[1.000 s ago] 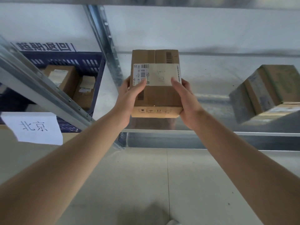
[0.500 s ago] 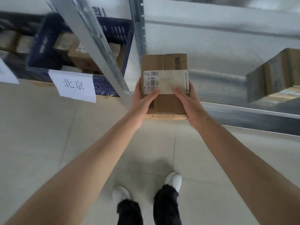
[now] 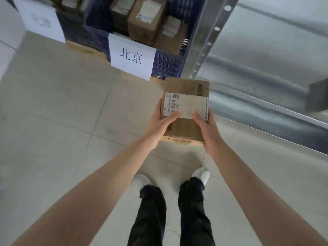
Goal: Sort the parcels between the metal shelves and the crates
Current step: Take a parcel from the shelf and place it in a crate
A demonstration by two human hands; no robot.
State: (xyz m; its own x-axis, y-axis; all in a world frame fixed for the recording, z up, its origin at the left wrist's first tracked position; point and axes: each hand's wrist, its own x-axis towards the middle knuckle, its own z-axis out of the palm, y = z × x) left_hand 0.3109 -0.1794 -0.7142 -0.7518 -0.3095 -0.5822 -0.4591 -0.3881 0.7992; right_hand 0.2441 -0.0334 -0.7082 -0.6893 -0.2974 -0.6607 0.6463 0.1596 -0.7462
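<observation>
A brown cardboard parcel (image 3: 186, 107) with a white shipping label is held over the tiled floor, off the metal shelf (image 3: 266, 68). My left hand (image 3: 159, 125) grips its left side, thumb on the label. My right hand (image 3: 207, 130) grips its right side, thumb on top. A dark blue crate (image 3: 168, 66) with a white paper sign (image 3: 132, 56) in Chinese characters stands just beyond the parcel, holding several brown parcels (image 3: 147, 20).
A second crate (image 3: 74, 31) with a blurred white sign (image 3: 40, 22) sits further left. A perforated shelf upright (image 3: 205, 38) rises beside the blue crate. Another parcel (image 3: 317, 96) lies on the shelf at the right edge. My feet stand on the floor below.
The parcel has come off the metal shelf and back toward me over the floor. My view has tilted down and left, bringing the labelled blue crate ahead.
</observation>
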